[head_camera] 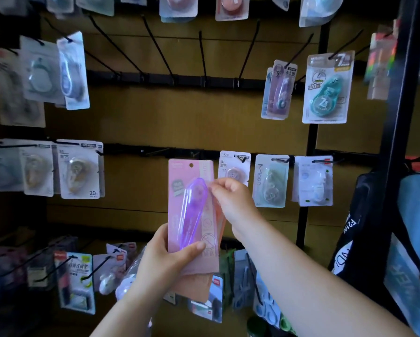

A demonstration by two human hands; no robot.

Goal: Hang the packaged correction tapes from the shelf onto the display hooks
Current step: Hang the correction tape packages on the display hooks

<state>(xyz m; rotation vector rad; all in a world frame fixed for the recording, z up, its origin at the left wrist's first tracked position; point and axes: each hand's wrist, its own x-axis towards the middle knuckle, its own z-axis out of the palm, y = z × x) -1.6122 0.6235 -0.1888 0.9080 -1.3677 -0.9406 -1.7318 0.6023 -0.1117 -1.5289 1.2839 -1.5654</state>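
Separating front pack.
Left hand (165, 259) grips pink-card purple-blister correction tape packs (187, 203); right hand (231, 200) above pinches one edge; weak pinch risks drop.

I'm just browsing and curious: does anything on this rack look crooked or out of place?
Yes, slightly. The white blister pack with a blue dispenser at upper left hangs twisted and tilted, while most packs face forward. The black wire hooks beside it in that row are bare. Nothing looks damaged.

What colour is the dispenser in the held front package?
Purple dispenser, pink card; head view.
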